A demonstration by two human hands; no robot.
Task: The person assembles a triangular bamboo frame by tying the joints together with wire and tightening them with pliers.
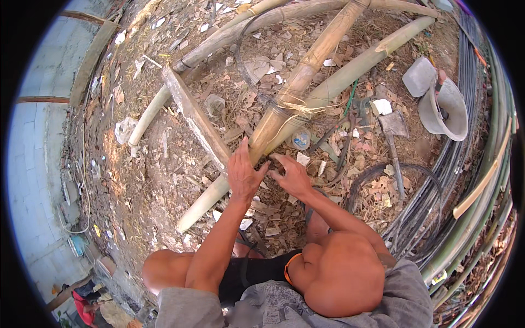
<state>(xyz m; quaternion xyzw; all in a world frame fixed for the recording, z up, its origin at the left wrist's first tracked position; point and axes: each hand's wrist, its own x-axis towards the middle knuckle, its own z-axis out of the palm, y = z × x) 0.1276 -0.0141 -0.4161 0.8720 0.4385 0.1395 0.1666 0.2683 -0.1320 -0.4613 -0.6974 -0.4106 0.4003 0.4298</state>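
My left hand (244,172) lies against the lower end of a thick brown bamboo pole (299,79), its fingers stretched along one side and its thumb toward the other. Beside it, my right hand (291,176) has bent fingers close to the same end, closed around something small and dark that I cannot make out. A paler green bamboo pole (358,71) crosses under the brown one. Thin wire (280,106) is wound around both poles where they cross. A flat wooden board (191,112) with a whitish edge reaches the joint by my left hand.
A curved bamboo pole (240,30) spans the far side. At right are a grey bucket (445,112), a trowel-like tool (395,150), a coil of dark wire (372,177) and long bundled rods (456,158). A block wall (38,142) stands left; a person in red (82,309) is at lower left.
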